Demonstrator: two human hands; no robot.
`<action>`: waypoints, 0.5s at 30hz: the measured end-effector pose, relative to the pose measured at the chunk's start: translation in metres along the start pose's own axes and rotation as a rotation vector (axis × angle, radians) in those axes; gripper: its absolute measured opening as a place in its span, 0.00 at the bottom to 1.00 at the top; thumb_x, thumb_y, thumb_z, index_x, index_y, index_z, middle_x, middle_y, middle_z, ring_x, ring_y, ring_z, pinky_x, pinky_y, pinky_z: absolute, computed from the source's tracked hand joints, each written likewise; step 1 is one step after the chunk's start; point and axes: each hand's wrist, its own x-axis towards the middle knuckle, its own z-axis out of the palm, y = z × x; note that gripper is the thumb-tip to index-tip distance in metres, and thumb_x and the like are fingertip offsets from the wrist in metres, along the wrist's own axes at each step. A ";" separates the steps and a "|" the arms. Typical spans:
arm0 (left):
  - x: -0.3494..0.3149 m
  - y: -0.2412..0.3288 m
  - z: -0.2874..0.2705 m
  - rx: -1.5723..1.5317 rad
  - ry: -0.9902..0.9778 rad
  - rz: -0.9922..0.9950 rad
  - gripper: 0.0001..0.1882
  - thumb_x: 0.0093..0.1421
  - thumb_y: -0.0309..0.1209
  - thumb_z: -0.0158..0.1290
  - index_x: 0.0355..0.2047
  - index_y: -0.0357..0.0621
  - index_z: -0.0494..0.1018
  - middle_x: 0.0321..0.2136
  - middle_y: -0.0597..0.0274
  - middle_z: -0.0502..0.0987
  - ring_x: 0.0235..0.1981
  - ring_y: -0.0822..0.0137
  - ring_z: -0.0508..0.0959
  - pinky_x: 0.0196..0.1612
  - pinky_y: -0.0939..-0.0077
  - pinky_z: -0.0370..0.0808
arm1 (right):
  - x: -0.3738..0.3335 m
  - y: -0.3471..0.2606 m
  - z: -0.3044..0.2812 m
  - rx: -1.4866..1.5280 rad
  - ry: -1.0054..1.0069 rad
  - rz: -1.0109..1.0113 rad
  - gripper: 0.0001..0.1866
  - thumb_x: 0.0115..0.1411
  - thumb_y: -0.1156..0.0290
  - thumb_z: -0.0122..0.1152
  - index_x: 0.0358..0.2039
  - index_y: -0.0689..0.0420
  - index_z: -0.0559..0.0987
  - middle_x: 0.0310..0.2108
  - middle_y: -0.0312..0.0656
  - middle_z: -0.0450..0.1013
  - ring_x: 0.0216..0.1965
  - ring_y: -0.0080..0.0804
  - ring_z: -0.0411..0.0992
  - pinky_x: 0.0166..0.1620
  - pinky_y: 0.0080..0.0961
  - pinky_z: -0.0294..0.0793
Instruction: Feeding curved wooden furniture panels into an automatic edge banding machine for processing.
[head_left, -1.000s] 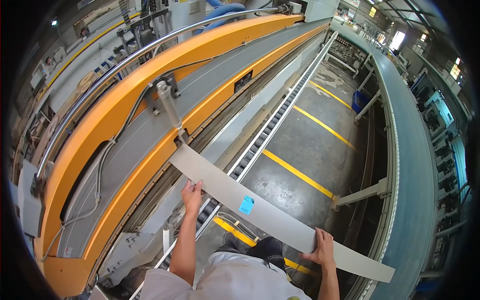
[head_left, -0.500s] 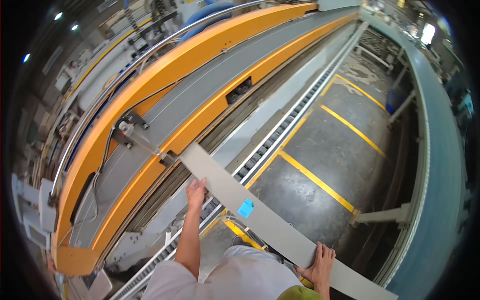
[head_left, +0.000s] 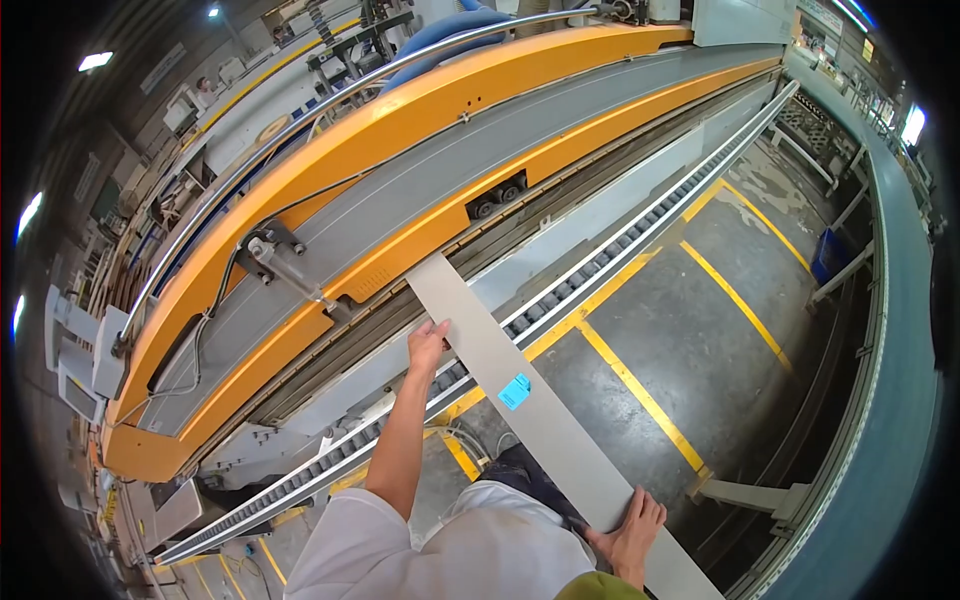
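Observation:
A long, narrow grey-beige panel (head_left: 565, 440) runs slantwise from the lower right to the edge of the machine. A bright blue label (head_left: 515, 391) is stuck near its middle. My left hand (head_left: 428, 345) grips the panel's left edge close to the far end, fingers bent around that edge. Nearer to me, my right hand (head_left: 632, 532) holds the panel with its fingers at the right edge and the thumb spread across toward the left. The panel's far end lies by the machine's orange lower beam (head_left: 400, 265); whether they touch I cannot tell.
The orange machine carries a grey pressure beam (head_left: 400, 200) and a small cylinder (head_left: 290, 270). Along its front runs a white-edged roller rail (head_left: 620, 240). Yellow lines (head_left: 640, 395) mark the grey floor. A green conveyor belt (head_left: 905, 330) curves along the right.
The view has shifted, so the machine sits differently in it. The panel now points more steeply toward the machine, its far end farther along the orange beam. Both hands keep their hold.

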 end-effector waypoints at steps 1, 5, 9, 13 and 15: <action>0.003 0.001 0.007 0.015 -0.004 0.001 0.14 0.62 0.31 0.57 0.46 0.38 0.76 0.30 0.63 0.80 0.25 0.74 0.77 0.27 0.78 0.73 | 0.006 0.003 -0.002 0.023 0.016 0.002 0.57 0.20 0.53 0.76 0.54 0.63 0.65 0.48 0.52 0.67 0.50 0.51 0.62 0.61 0.47 0.55; 0.012 0.003 0.034 0.041 -0.024 0.020 0.13 0.62 0.31 0.57 0.44 0.36 0.77 0.29 0.63 0.80 0.24 0.75 0.76 0.26 0.78 0.72 | 0.030 0.024 -0.008 0.011 0.047 -0.022 0.57 0.19 0.52 0.77 0.54 0.63 0.66 0.47 0.52 0.67 0.50 0.51 0.63 0.60 0.47 0.56; 0.016 0.010 0.062 0.008 -0.027 0.013 0.13 0.62 0.32 0.57 0.43 0.34 0.77 0.29 0.63 0.80 0.24 0.76 0.76 0.26 0.78 0.71 | 0.051 0.039 -0.015 0.015 0.043 -0.038 0.58 0.20 0.50 0.77 0.54 0.63 0.66 0.47 0.51 0.67 0.49 0.51 0.64 0.60 0.47 0.56; 0.017 0.025 0.092 0.116 0.002 0.010 0.13 0.61 0.31 0.59 0.40 0.33 0.78 0.30 0.62 0.81 0.24 0.74 0.76 0.27 0.77 0.72 | 0.076 0.059 -0.018 0.009 0.036 -0.058 0.59 0.20 0.49 0.78 0.55 0.64 0.66 0.47 0.52 0.67 0.50 0.52 0.64 0.59 0.47 0.55; 0.020 0.030 0.105 0.155 0.018 0.024 0.13 0.60 0.31 0.59 0.39 0.33 0.79 0.30 0.61 0.81 0.24 0.73 0.76 0.27 0.77 0.72 | 0.086 0.065 -0.021 -0.008 0.036 -0.051 0.59 0.20 0.48 0.78 0.55 0.64 0.66 0.47 0.52 0.67 0.50 0.52 0.64 0.59 0.48 0.56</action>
